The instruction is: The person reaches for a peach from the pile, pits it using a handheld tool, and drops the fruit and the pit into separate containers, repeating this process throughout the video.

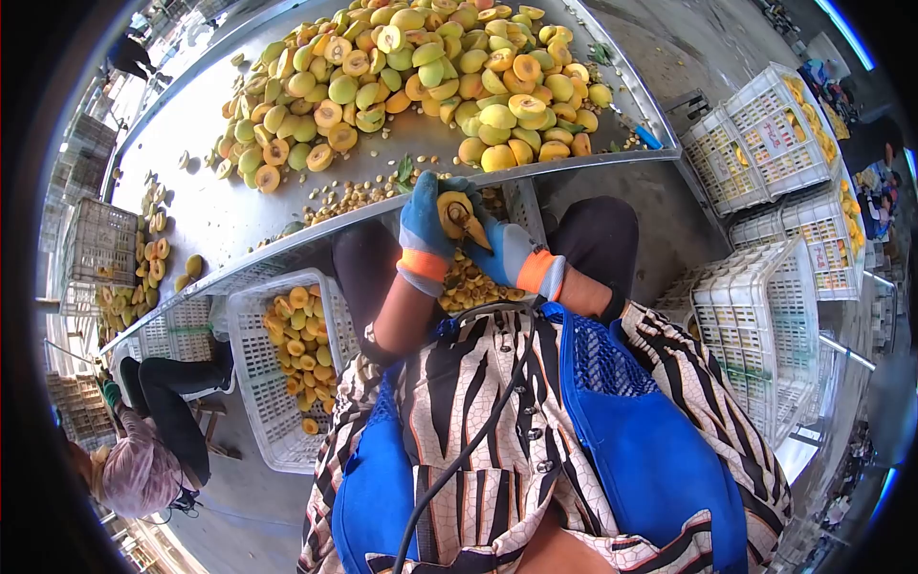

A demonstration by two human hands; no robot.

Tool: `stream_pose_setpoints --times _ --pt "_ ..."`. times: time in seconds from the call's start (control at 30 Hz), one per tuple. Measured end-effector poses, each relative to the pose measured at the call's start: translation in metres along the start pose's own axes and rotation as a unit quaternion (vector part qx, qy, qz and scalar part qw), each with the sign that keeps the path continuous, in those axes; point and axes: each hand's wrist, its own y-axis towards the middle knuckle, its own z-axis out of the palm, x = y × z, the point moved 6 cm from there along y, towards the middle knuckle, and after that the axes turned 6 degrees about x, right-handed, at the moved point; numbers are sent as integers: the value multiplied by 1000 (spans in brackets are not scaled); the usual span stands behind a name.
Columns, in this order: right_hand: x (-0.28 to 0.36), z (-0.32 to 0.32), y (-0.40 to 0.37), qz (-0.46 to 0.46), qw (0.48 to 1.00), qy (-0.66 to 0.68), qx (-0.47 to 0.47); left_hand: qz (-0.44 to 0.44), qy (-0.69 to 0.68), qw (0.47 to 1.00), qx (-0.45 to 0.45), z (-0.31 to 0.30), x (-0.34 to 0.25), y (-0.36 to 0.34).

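Gloved in blue and grey with an orange cuff, my left hand [426,224] is closed around a yellow peach half [453,205], its cut face turned up toward me. From the other side my right hand [507,253], in a matching glove, meets the fruit. Its fingers are closed around a tan, pointed piece at the cut face, which I cannot tell as tool or fruit. Both hands are just off the near edge of the metal table [191,215]. Beyond them lies a large heap of halved peaches [440,77], with loose pits [349,199] scattered along the edge.
A white crate [251,335] with peach halves stands left of my legs. More crates [765,143] of fruit are stacked at the right, near a tilted white crate [755,325]. A co-worker [153,459] sits at the left. A blue object [647,137] lies at the table's right corner.
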Motion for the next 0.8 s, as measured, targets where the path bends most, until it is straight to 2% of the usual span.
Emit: stream_pose_setpoints --times 0.07,0.13,0.27,0.3,0.4,0.47,0.5,0.53,0.57,0.63,0.7,0.77,0.8 --pt "4 1 -5 -22 997 -56 43 -28 -7 999 -34 3 4 1" --pt "4 -1 -8 -23 999 -36 33 -54 -15 996 -67 5 9 1" --pt "-5 14 -13 -28 998 51 -7 -22 7 995 -100 24 0 -9" --pt "-7 15 -13 -27 998 52 -9 -2 22 992 -123 27 -6 -12" --pt "-8 15 -12 -15 1000 19 2 -2 17 995 -100 25 -2 -9" --pt "-10 16 -9 -10 997 -39 58 1 46 994 -101 18 2 -6" --pt "-8 17 -8 -13 998 -39 57 7 74 992 -102 15 1 -3" --pt "-2 19 -10 46 992 62 98 8 75 992 -101 18 -3 -4" --pt "4 22 -14 106 971 162 139 4 83 994 -68 26 -10 -6" --pt "19 10 -13 104 973 132 158 5 92 995 -37 28 -16 -6" --pt "20 3 -13 101 974 102 176 -24 136 988 72 28 -16 -3" --pt "24 6 -13 98 942 201 251 -31 135 986 88 25 -15 -2" --pt "25 2 -14 96 942 202 251 -37 130 985 105 25 -13 -2"
